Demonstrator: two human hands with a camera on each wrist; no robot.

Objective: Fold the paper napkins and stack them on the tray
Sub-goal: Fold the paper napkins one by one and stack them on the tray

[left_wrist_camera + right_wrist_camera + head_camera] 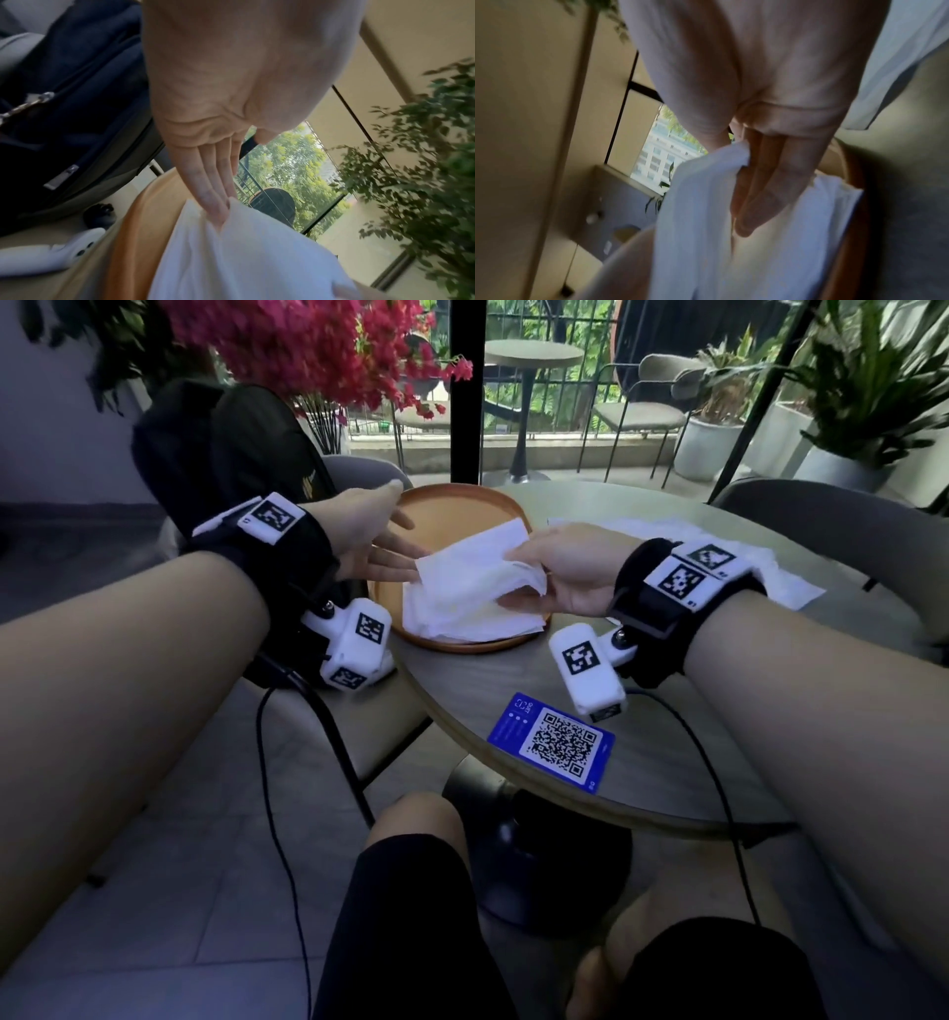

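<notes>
A folded napkin point(477, 567) is being set on the stack point(462, 618) in the orange tray point(452, 505), the right hand point(570, 577) pinching it, the left hand point(369, 541) flat-fingered, touching its edge (unfolded napkins point(770, 572) wait on the tabletop point(667, 752)).

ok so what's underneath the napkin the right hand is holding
Folded white napkins stacked on the orange tray lie under the held napkin, which the right hand pinches. How many are stacked cannot be seen; it covers them.

Black wristbands point(648, 608); white tagged cameras point(588, 672)
</notes>
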